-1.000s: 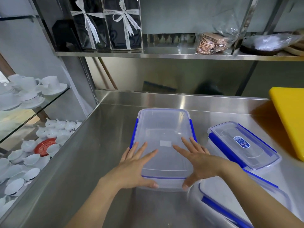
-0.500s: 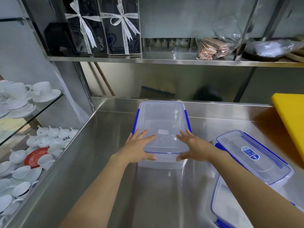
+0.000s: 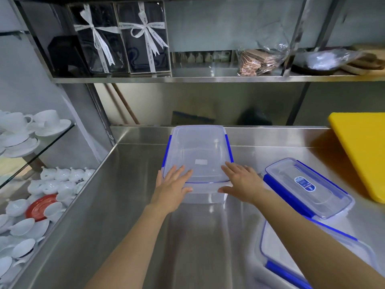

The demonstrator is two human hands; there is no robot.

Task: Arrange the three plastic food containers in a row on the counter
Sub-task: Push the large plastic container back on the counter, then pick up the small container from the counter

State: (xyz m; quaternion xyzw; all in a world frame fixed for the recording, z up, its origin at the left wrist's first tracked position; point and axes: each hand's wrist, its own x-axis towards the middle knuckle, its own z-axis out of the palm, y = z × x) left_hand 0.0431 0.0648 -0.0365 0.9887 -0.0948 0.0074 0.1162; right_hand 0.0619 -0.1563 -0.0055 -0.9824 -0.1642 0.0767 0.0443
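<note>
A clear plastic container with blue clips sits lengthwise on the steel counter, its far end close to the back rim. My left hand lies flat on its near left corner and my right hand on its near right corner, fingers spread, thumbs against the near wall. A smaller lidded container with a blue label stands to the right. A third, larger container is at the lower right, partly hidden by my right forearm.
A yellow cutting board lies at the far right. A steel shelf above holds ribboned boxes, a bag of wafers and wrapped plates. Left of the counter, glass shelves carry white cups, saucers and teapots.
Both hands have slid the clear container away from me toward the back of the counter. The hands kept their hold on its near corners.
</note>
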